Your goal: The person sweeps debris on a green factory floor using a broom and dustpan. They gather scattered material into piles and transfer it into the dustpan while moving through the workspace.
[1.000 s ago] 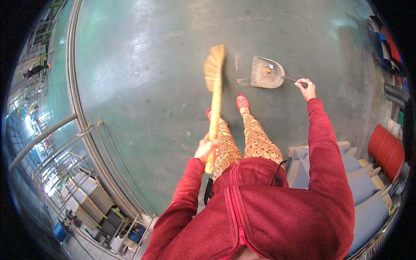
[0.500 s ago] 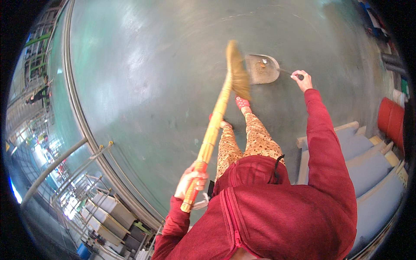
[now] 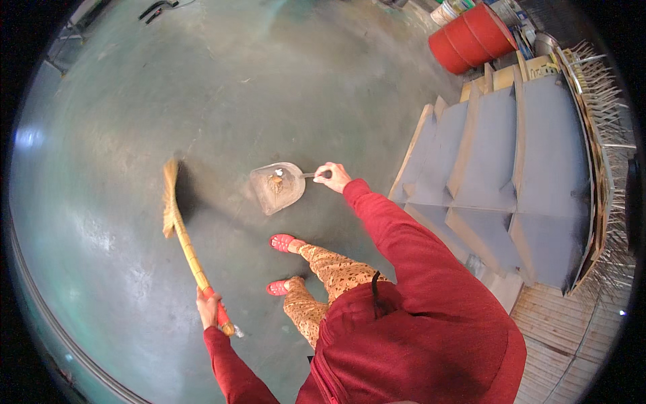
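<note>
My left hand (image 3: 208, 308) is closed round the red-wrapped end of a yellow straw broom (image 3: 186, 249), whose bristle head points away to the far left. In my right hand (image 3: 333, 177) is the dark grip of a dustpan (image 3: 289, 196), its handle running left to the pan. The pan is pale and see-through, and a small heap of brown debris (image 3: 275, 183) with a white scrap lies in it. Broom head and dustpan are well apart. Whether the bristles touch the floor, I cannot tell.
A smooth grey-green floor (image 3: 222, 108) spreads ahead. To my right stands a grey panelled structure with wooden ribs (image 3: 464, 145). A red drum (image 3: 471, 39) stands beyond it. Dark objects (image 3: 158, 9) lie at the far left. My feet wear red shoes (image 3: 281, 242).
The view has turned right, bringing the ribbed structure and drum further in. The broom has swung left, away from the dustpan. Both hands keep their holds.
</note>
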A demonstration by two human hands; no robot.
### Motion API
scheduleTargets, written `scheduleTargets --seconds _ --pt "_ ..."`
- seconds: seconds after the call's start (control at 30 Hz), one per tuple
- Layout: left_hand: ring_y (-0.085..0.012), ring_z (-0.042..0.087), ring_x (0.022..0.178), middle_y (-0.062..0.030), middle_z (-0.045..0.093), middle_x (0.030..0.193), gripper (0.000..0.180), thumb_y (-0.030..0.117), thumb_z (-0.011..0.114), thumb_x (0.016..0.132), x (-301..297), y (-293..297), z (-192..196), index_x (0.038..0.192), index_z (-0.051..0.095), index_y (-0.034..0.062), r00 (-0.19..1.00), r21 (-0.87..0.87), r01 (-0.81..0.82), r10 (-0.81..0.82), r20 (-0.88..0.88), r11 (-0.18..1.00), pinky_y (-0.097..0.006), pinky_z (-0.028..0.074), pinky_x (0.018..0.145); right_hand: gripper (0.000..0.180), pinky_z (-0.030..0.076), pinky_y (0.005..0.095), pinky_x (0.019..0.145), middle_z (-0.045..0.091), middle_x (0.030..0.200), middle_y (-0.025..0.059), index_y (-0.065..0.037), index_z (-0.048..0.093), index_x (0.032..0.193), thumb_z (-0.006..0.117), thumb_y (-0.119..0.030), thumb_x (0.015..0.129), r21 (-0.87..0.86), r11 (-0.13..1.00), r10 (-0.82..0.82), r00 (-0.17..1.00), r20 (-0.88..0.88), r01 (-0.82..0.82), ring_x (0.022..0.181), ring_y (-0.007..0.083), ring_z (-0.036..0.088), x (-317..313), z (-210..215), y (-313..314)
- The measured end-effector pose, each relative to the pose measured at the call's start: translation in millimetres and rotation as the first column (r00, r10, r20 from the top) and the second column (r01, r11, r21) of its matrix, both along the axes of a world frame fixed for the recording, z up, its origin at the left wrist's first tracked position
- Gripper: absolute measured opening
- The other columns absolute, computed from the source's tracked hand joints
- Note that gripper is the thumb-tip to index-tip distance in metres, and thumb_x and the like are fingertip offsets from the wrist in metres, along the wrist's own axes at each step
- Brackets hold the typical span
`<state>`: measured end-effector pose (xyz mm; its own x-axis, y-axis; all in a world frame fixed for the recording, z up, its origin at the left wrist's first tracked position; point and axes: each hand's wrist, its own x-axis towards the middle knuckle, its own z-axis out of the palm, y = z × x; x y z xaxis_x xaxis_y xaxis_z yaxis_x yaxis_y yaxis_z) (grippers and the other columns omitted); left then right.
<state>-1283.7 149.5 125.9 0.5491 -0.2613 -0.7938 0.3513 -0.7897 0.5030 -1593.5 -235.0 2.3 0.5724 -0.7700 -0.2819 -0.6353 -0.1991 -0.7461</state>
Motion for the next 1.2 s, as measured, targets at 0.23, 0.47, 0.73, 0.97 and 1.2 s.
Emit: scheduleTargets --seconds 0.23,0.47,0.73,0.97,1.2 --pt "-0.0158 0.05 0.041 -0.0064 0.051 0.064 0.057 -0.003 0.054 0.062 -48 8 -64 0.116 0.036 0.0043 0.945 -0.018 0.287 -0.286 -0.161 0.958 -0.029 0.044 0.036 0.018 0.044 0.037 0.076 0.059 0.081 0.0137 -0.012 0.065 0.075 0.069 -0.025 0.062 -0.016 0.95 -0.311 0.944 -0.108 0.311 0.083 0.0297 0.057 -57 7 44" --pt "-0.0093 0.051 0.062 -0.0041 0.053 0.08 0.053 0.011 0.056 0.067 -89 -21 27 0.118 0.042 0.0034 0.83 -0.247 0.159 -0.265 -0.492 0.956 -0.022 0.044 0.056 0.014 0.044 0.0286 0.068 0.062 0.07 0.0061 -0.005 0.063 0.066 0.069 -0.017 0.064 0.003 0.882 -0.471 0.881 0.047 0.471 0.07 0.015 0.057 -85 7 66" --pt "-0.0063 0.04 0.044 -0.0024 0.042 0.067 0.05 0.002 0.051 0.07 -79 8 108 0.117 0.035 0.006 0.456 0.025 -0.46 0.26 -0.851 0.888 -0.018 0.033 0.037 0.015 0.043 0.0269 0.065 0.06 0.071 0.0049 -0.007 0.063 0.076 0.067 -0.018 0.068 -0.076 0.914 -0.405 0.898 -0.173 0.398 0.068 0.0131 0.055 -117 -23 44" --pt "-0.0091 0.045 0.043 -0.0022 0.044 0.067 0.06 0.001 0.051 0.067 -50 -16 103 0.123 0.033 0.0059 0.921 -0.072 -0.03 -0.001 -0.391 0.997 -0.022 0.042 0.039 0.016 0.042 0.0289 0.064 0.058 0.073 0.0062 -0.005 0.062 0.076 0.067 -0.018 0.068 -0.12 0.932 -0.355 0.928 -0.113 0.342 0.067 0.0159 0.053 -132 -30 52" --pt "-0.0114 0.049 0.046 -0.0052 0.05 0.071 0.06 0.001 0.056 0.065 -69 -44 23 0.121 0.034 0.0025 0.967 -0.076 0.099 -0.113 -0.228 0.992 -0.024 0.044 0.041 0.015 0.042 0.0301 0.065 0.056 0.073 0.0063 -0.005 0.061 0.075 0.067 -0.017 0.067 -0.115 0.931 -0.359 0.927 -0.108 0.347 0.069 0.0179 0.053 -116 -17 56"
